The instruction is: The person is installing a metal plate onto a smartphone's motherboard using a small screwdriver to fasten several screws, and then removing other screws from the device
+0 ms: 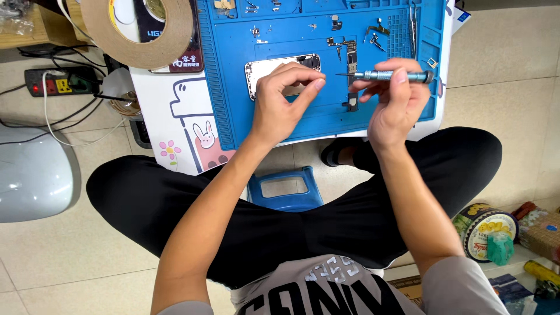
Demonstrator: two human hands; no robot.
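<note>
Knees [175, 204] crossed under me; my right hand [396, 99] pinches a slim screwdriver [388, 75] level above the blue mat [233, 70], my left hand [283, 99] curls fingertips together over the opened phone [274, 65] lying there

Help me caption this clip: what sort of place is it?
Likely a small phone-repair workspace: a blue repair mat holds an opened phone and loose small parts, and the right hand holds a precision screwdriver.
</note>
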